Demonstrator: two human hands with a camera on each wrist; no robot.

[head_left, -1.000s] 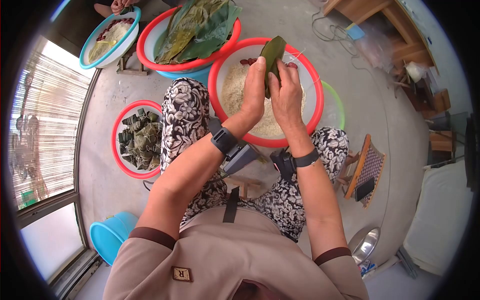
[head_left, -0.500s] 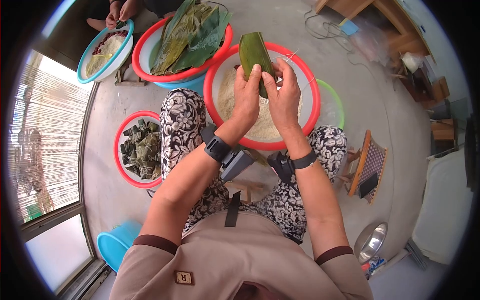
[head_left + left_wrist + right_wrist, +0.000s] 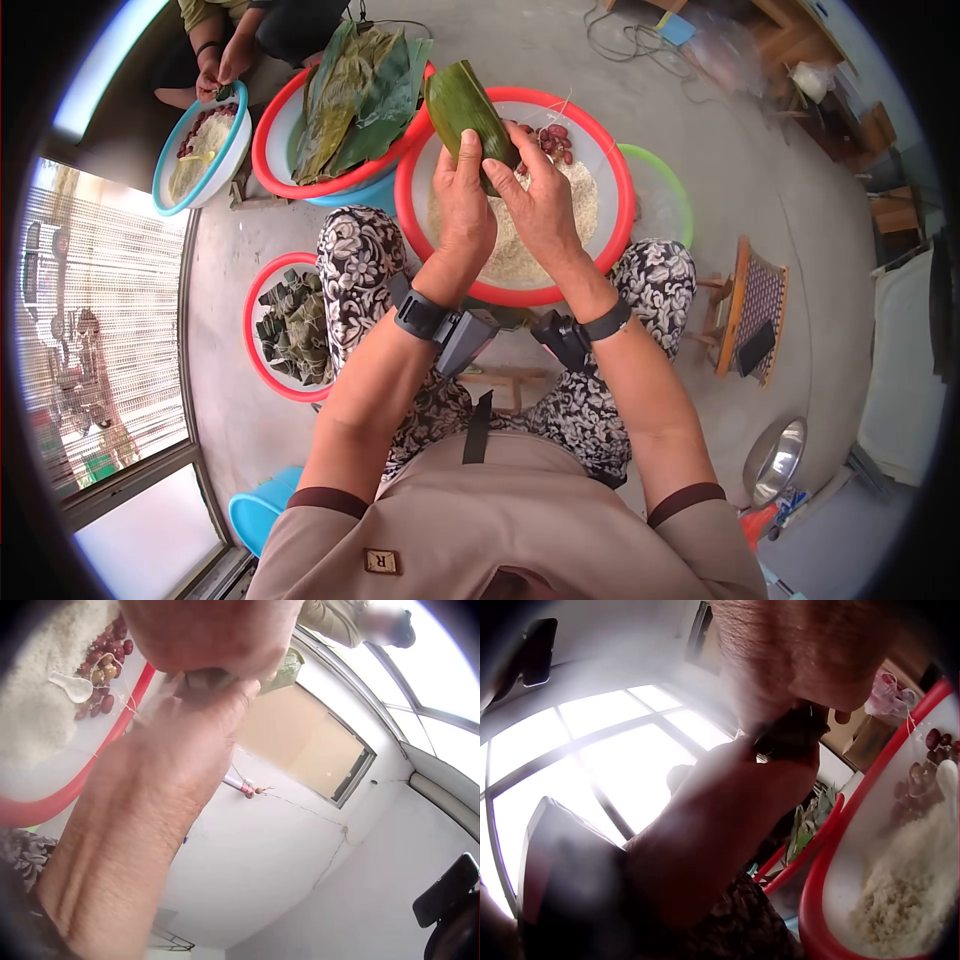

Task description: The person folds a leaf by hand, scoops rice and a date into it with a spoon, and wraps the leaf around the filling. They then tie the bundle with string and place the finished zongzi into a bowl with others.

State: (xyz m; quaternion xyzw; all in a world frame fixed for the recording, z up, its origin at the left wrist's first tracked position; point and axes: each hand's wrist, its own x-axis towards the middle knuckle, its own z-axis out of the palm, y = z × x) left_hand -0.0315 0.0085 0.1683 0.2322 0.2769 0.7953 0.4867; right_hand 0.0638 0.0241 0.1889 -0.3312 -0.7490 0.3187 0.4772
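Observation:
A broad green zongzi leaf (image 3: 455,105) is held up in front of me in the head view, leaning to the left. My left hand (image 3: 463,205) grips its lower left part, thumb along the near face. From the other side my right hand (image 3: 540,205) pinches its lower right edge. Below both hands is a red-rimmed basin (image 3: 625,205) of white rice (image 3: 578,195) with dark red dates (image 3: 555,142). A white spoon (image 3: 73,688) lies by the dates in the left wrist view. In both wrist views the hands hide most of the leaf.
Another red-rimmed basin (image 3: 262,150) bears large leaves (image 3: 350,100). Wrapped, tied zongzi (image 3: 295,325) fill a basin at left. Beyond, another person's hands (image 3: 222,75) work over a blue-rimmed basin (image 3: 240,140). A woven stool (image 3: 755,310) with a phone stands at right.
Both hands have moved left over the rice basin with the leaf. The leaf has turned to show its broad face and leans left. More of the dates shows now.

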